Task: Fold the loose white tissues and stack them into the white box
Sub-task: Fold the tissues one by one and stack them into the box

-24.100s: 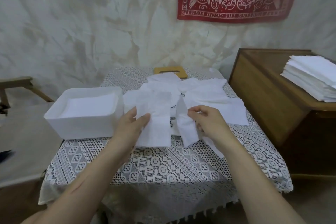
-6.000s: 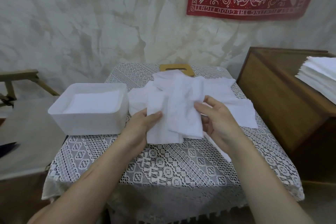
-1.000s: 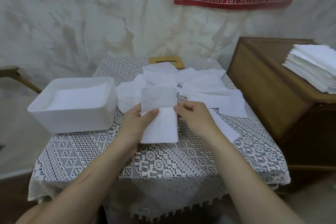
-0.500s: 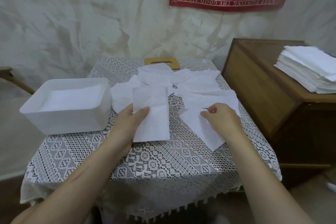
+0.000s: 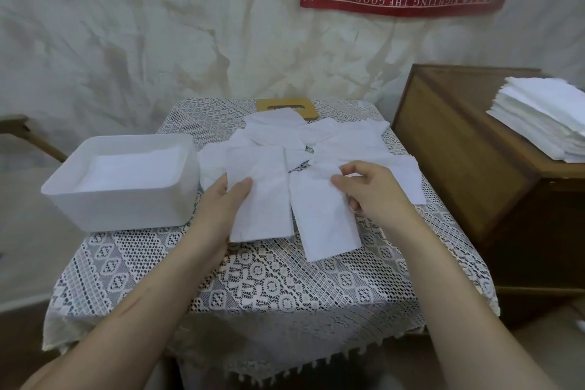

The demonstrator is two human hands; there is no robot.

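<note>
white folded tissue [image 5: 262, 199] lies on the table [image 5: 269, 288] just beside the white box [image 5: 126, 209], left hand [image 5: 221, 203] gripping its edge, apparently for transfer there, while the right hand [image 5: 376, 196] pinches a loose tissue [image 5: 326, 225] in curled fingers [image 5: 346, 182], likely to fold next.

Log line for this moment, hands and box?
left hand: grips folded tissue | right hand: pinches second tissue | white box: holds stacked tissues
</note>
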